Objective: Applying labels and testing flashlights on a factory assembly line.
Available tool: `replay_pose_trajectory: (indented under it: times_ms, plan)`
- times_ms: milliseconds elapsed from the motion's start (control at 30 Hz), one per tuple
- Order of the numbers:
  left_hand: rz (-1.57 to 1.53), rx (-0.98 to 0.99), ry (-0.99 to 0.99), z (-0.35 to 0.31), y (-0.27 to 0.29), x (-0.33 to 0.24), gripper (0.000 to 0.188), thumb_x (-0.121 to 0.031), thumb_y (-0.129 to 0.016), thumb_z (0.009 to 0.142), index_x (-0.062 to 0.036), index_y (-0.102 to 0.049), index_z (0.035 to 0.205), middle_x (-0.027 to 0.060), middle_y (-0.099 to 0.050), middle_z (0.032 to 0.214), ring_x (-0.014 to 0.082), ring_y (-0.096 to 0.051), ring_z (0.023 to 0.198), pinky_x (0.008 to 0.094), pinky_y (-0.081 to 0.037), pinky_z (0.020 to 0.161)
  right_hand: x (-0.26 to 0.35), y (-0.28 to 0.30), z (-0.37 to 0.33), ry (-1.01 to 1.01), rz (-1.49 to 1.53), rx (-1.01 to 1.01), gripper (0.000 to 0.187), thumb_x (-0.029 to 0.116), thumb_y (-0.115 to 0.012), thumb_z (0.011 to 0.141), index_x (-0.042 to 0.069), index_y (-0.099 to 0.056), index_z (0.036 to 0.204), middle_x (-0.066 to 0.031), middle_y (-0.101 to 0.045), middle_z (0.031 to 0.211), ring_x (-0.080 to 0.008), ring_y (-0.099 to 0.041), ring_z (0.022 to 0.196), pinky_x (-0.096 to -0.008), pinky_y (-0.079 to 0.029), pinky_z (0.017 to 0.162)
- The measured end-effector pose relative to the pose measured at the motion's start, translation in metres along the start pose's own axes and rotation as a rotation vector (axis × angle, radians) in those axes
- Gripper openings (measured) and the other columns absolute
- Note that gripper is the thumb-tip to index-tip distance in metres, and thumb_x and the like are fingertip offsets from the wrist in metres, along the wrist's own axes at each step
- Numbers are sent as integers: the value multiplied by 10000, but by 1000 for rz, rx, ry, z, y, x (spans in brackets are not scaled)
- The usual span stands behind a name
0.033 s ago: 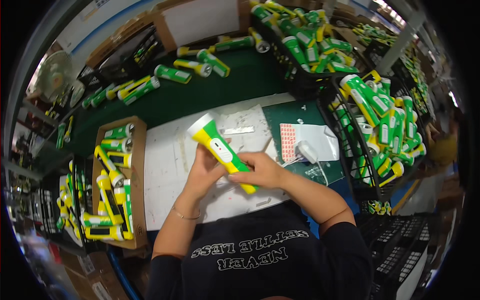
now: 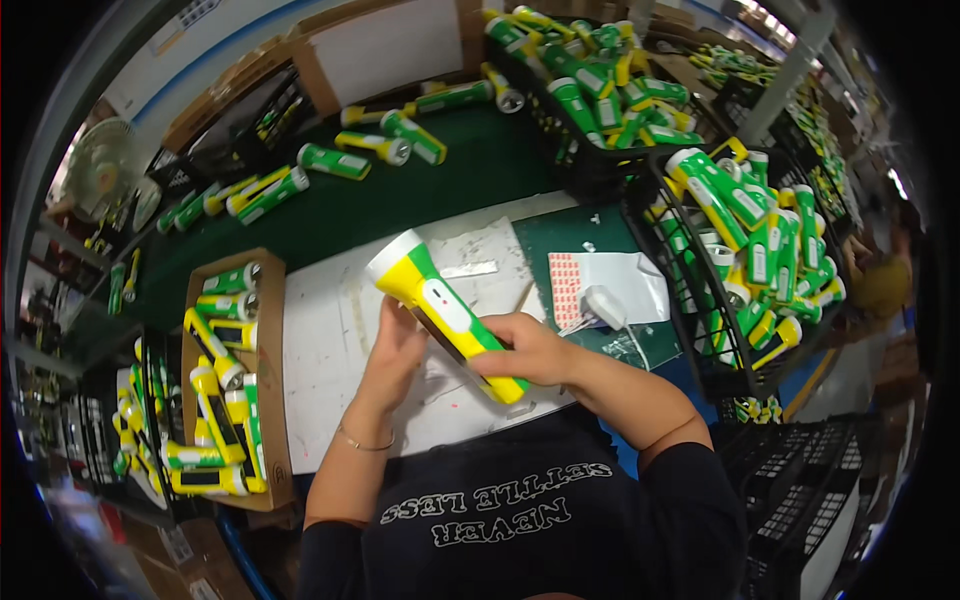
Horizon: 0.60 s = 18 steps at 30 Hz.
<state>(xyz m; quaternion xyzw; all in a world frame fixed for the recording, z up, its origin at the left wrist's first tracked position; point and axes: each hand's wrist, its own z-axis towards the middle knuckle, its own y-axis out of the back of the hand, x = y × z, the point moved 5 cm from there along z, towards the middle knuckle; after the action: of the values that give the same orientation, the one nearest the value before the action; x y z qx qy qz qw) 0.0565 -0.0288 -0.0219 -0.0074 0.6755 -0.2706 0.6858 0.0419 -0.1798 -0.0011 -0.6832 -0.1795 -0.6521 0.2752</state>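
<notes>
While both hands meet over the middle of the table (image 2: 330,340), the yellow-and-green flashlight (image 2: 447,312) lies between them, lifted a little above the white work mat (image 2: 320,380). Its long axis runs on a diagonal: the wide white-rimmed head points up and to the left, away from the person, and the yellow tail end points down and to the right, toward the body. The right hand (image 2: 530,350) is clenched around the lower half of the barrel, fingers wrapped over the top near the tail, so it carries the weight. The left hand (image 2: 395,345) lies against the left side of the barrel just below the head, fingers curled up along it; whether it grips or only steadies I cannot tell. So the tail is nearer the right hand and the head nearer the left, with the pale oval switch panel facing up between them.

To the right, just beyond the right hand, a small white part with a wire (image 2: 603,305) lies by a sheet of red stickers (image 2: 565,285). A cardboard box (image 2: 270,400) of like flashlights sits well to the left, and black wire baskets (image 2: 690,300) full of them stand to the right.
</notes>
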Motion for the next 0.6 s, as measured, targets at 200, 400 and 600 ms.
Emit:
replay_pose_trajectory:
  times_ms: [200,400,600]
  plan:
    - [99,-97,74,-5,12,-8,642,-422,-490,877,-160,-231,1402,71,-467,1236,178,-379,1202,376,-310,984,115,211,-11,0,-571,-1029,549,535,-629,774,-3,-613,885,-37,-579,789,-124,-512,676,-273,-400,604]
    - [25,-83,111,-3,12,-1,613,-374,-518,882,-124,-264,1381,81,-451,1214,202,-396,1178,388,-327,975,135,385,-37,-375,-834,-1409,753,663,-530,717,-33,-640,983,-193,-628,1013,-324,-592,924,-405,-430,787]
    - [48,-138,102,-7,31,-5,557,-329,-513,883,-115,-311,1355,76,-471,1208,182,-435,1155,337,-370,943,151,321,-8,-586,-1285,-1435,591,562,-451,831,32,-594,1049,-176,-631,1035,-337,-599,962,-448,-468,794]
